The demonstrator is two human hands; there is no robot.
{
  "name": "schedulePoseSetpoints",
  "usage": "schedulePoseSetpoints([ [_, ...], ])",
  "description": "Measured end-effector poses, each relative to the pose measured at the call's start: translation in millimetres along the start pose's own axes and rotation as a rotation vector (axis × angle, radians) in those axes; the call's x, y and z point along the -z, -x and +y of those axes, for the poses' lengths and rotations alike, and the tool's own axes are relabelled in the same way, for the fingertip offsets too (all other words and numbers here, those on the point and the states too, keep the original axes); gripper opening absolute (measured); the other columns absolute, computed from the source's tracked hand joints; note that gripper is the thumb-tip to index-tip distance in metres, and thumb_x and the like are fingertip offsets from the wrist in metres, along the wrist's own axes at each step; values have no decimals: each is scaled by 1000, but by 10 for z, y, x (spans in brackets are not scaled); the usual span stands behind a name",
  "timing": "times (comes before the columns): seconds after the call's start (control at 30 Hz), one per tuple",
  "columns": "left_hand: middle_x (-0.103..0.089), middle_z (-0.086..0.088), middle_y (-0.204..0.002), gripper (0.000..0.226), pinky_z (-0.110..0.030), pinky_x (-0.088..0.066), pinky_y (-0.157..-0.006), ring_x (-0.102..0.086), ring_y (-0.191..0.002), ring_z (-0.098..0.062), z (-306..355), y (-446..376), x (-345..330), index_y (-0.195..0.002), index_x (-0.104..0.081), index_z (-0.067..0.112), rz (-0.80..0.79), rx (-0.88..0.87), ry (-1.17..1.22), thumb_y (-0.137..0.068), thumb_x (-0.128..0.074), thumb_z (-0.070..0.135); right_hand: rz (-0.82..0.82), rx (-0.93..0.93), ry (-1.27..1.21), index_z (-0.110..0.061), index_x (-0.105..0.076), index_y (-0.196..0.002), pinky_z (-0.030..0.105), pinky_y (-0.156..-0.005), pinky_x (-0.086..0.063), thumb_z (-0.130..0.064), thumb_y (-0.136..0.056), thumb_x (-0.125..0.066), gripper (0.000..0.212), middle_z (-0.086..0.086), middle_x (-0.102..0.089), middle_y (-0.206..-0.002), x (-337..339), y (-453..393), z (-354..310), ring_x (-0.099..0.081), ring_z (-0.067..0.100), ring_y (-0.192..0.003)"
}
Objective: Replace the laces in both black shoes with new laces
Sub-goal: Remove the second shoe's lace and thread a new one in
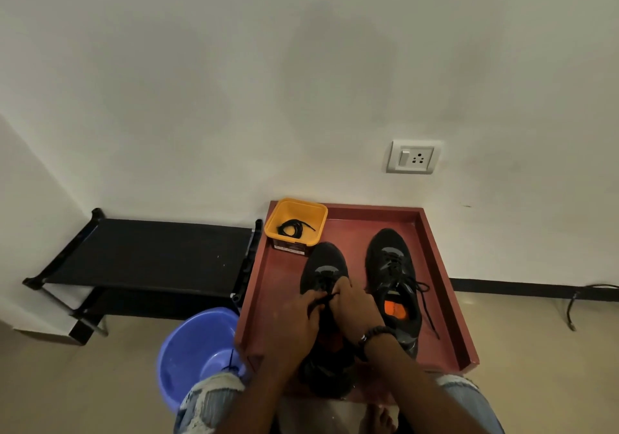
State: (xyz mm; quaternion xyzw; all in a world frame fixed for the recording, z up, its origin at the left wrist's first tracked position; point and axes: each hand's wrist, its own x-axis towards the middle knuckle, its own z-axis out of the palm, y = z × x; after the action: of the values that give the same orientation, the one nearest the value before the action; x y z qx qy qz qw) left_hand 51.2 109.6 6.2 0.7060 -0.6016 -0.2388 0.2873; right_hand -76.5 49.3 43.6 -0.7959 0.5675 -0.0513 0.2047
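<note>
Two black shoes stand toes-away on a red-brown tray (435,256). Over the left shoe (323,266) both my hands work at the lacing. My left hand (296,319) and my right hand (355,306) each pinch a piece of its black lace (323,298) above the tongue; most of that shoe's middle is hidden under them. The right shoe (393,279) is laced, with an orange insole showing and its lace ends (428,313) trailing onto the tray. A coiled black lace (293,227) lies in a yellow tub (284,210) at the tray's far left corner.
A blue plastic basin (191,343) sits on the floor left of the tray, with a black lace hanging at its rim. A low black rack (147,252) stands against the wall at left. A wall socket (413,157) is above the tray. My knees frame the tray's near edge.
</note>
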Motion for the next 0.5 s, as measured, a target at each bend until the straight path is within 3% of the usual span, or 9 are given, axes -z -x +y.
schedulePoseSetpoints([
  [0.07,-62,11,-118,29,3,-35,-79,-52,-96,8,-51,-1,-20,-128,-59,34,10,-2,21,-100,-52,27,11,17,-81,-8,-51,-121,39,-89,-46,-14,-100,-40,25,12,-60,-116,57,-47,34,-58,32,-108],
  [0.17,-62,11,-117,30,-6,-40,-81,-56,-100,2,-145,-108,2,-126,-60,36,-10,-19,34,-97,-57,31,41,-20,-369,-22,-52,-104,36,-70,-51,-15,-97,-46,11,2,-64,-90,117,-88,99,-63,22,-80],
  [0.27,-59,13,-119,34,-12,-45,-85,-56,-102,-1,-214,-161,29,-127,-59,41,3,-16,56,-94,-62,32,43,-292,-904,-19,-54,-92,38,-66,-57,-16,-93,-56,4,4,-61,-76,175,-145,80,-61,17,-65],
  [0.37,-58,12,-112,36,-7,-41,-74,-55,-90,-2,-209,-162,11,-127,-58,44,11,-30,37,-93,-63,32,-70,-504,-1379,-14,-54,-76,21,-48,-48,-21,-95,-58,20,2,-46,-61,434,-214,8,-48,14,-54],
  [0.5,-54,14,-112,36,-8,-38,-71,-53,-89,-2,-152,-197,6,-128,-56,44,-15,-26,78,-93,-63,35,-61,-311,-1192,-18,-54,-84,20,-42,-31,-23,-95,-59,14,-3,-51,-61,832,-285,63,-38,6,-44],
])
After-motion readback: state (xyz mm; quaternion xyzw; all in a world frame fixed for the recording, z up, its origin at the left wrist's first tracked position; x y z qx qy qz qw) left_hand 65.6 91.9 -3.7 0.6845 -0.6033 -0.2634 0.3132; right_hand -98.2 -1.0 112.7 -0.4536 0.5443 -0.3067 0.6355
